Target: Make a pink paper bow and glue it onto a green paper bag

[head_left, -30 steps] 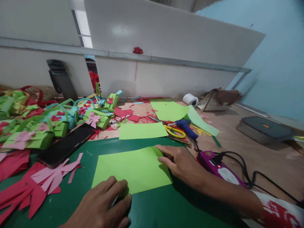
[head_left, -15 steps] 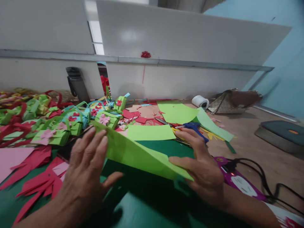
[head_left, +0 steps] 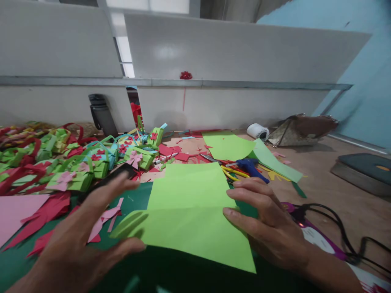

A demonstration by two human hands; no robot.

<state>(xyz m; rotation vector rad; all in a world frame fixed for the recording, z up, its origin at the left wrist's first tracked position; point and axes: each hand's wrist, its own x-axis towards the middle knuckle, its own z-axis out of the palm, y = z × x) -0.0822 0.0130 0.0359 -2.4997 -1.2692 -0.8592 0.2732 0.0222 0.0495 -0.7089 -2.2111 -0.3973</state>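
Observation:
A bright green sheet of paper [head_left: 195,230] with a crease across it lies in front of me, its near part raised over the dark green table surface. My right hand [head_left: 269,219] has its fingertips on the sheet's right edge, gripping it there; the thumb is mostly hidden below. At the left, my left hand [head_left: 88,232] is open, thumb and fingers apart, beside the sheet's curled left end. Whether it touches that end I cannot tell. A second green paper piece [head_left: 195,171] shows just beyond the sheet.
Small green paper bags [head_left: 71,175] with flowers crowd the left, before a dark bottle [head_left: 103,116]. Red paper cutouts [head_left: 45,215] lie nearer. Blue-handled scissors [head_left: 250,167] and red scraps are beyond the sheet. A purple power strip [head_left: 317,234] with black cables and a handbag [head_left: 302,130] stand right.
The green sheet was tilted up and folded between both hands; now it is spread open and flatter. My left hand has come off it and moved left. My right hand stays at its right edge.

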